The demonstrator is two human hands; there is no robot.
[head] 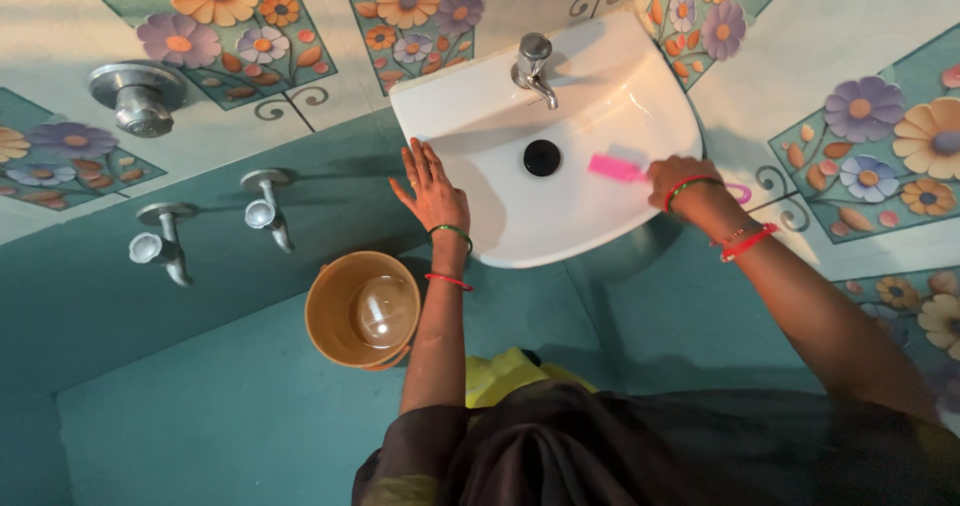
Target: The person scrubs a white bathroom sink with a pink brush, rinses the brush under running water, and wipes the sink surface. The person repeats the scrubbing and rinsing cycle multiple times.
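The right hand is closed around the handle of a pink brush, bristle end lying inside the white washbasin near its right rim, just right of the dark drain hole. The left hand lies flat and open, fingers spread, on the basin's left edge, gripping nothing. A steel tap stands at the back of the basin, well clear of the brush. Below the left forearm, an orange bucket sits on the teal floor with a clear mug inside it. On the wall to the left, two small steel taps jut out, with a round valve above them. Flowered tiles surround the basin. Red and green bangles ring both wrists.
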